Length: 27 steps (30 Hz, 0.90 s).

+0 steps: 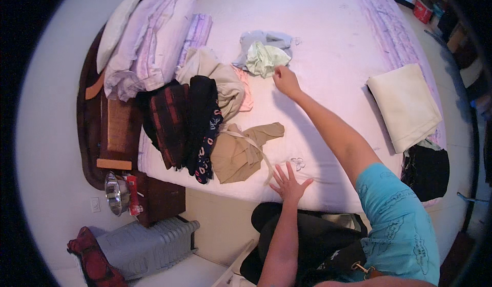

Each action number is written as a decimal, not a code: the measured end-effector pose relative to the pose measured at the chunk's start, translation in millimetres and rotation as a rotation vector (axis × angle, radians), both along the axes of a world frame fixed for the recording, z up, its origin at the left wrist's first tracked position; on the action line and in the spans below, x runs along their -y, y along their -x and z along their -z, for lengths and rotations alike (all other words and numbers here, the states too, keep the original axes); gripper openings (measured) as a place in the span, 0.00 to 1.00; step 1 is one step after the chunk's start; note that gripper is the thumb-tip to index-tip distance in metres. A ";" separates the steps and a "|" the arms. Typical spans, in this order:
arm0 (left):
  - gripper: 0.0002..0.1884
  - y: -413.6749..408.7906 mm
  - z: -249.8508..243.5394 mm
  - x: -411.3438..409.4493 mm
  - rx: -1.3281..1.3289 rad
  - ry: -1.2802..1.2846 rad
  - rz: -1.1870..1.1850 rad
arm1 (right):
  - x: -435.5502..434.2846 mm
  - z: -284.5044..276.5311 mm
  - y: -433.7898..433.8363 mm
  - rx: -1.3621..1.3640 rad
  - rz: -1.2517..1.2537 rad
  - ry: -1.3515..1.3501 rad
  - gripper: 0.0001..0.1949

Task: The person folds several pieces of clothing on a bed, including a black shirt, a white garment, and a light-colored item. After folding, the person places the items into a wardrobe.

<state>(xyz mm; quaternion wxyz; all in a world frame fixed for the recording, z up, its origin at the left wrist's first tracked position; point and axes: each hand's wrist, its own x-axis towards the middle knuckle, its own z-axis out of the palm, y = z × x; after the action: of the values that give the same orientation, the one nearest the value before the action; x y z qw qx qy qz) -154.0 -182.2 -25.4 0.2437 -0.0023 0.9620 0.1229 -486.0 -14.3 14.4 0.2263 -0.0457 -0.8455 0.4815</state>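
My left hand (289, 184) lies palm down on the pale bedsheet (326, 106), fingers spread, beside a tan garment (240, 154) with a long strap. Farther across the bed, my right hand (286, 81) has its fingers curled at the lower edge of a crumpled light green cloth (265, 58); whether they grip it is unclear. Under that cloth lies a grey-blue garment (278, 39). To the left are a beige cloth (207, 65), a peach cloth (246, 89), a dark red plaid garment (169, 125) and a dark patterned garment (208, 152).
Pillows (153, 44) rest by the wooden headboard (90, 106). A folded cream cloth (405, 108) and black fabric (426, 173) lie at the right. Below the bed's left corner are a metal bowl (115, 193) on a brown cabinet (163, 196) and a grey ribbed plastic object (150, 246).
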 end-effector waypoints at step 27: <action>0.53 -10.6 -24.3 -0.5 -0.121 -0.217 0.039 | -97.6 -36.1 -448.0 0.601 -0.052 1.055 0.07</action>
<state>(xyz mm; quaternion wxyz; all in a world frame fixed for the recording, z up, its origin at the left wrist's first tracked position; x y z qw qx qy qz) -143.4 -181.6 -1.1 0.1864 0.0502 0.9559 0.2212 -38.0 83.3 50.4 -0.0876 -0.2651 -0.5203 0.8070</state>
